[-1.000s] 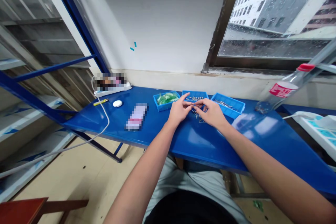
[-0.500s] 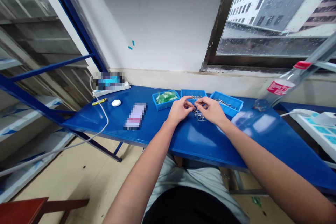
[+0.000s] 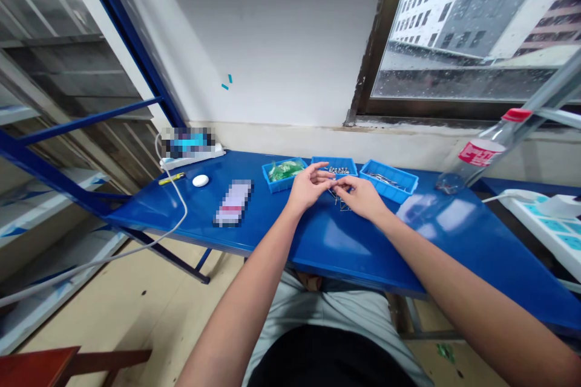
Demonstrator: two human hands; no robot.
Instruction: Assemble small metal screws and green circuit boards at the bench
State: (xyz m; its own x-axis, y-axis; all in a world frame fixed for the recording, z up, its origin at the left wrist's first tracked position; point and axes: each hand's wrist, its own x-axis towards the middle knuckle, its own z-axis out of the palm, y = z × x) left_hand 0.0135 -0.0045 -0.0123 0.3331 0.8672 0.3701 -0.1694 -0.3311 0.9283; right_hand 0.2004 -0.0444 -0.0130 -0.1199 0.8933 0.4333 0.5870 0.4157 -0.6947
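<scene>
My left hand [image 3: 308,187] and my right hand [image 3: 359,196] meet above the blue table, fingertips almost touching. The left thumb and a finger pinch while its other fingers stretch out loosely. The right thumb and index finger are pressed together. Whatever small piece they hold is too small to make out. Beneath the fingers lie thin metal pins [image 3: 345,207], partly hidden by my right hand. Just behind stands a blue bin of small shiny metal parts [image 3: 338,170]. To its right a second blue bin [image 3: 405,194] holds slender metal pieces.
A third blue bin [image 3: 280,186] with green plastic wrap stands left. Further left on the table [image 3: 267,224] are a blurred phone [image 3: 233,202], a white oval object [image 3: 200,181] and a yellow cutter [image 3: 172,178]. A plastic bottle [image 3: 482,152] leans at right. A cable [image 3: 185,205] hangs over the left edge.
My left fingers have straightened and spread somewhat. My right hand has shifted slightly left and down, its fingertips now closer to the left ones. The view has tilted a little.
</scene>
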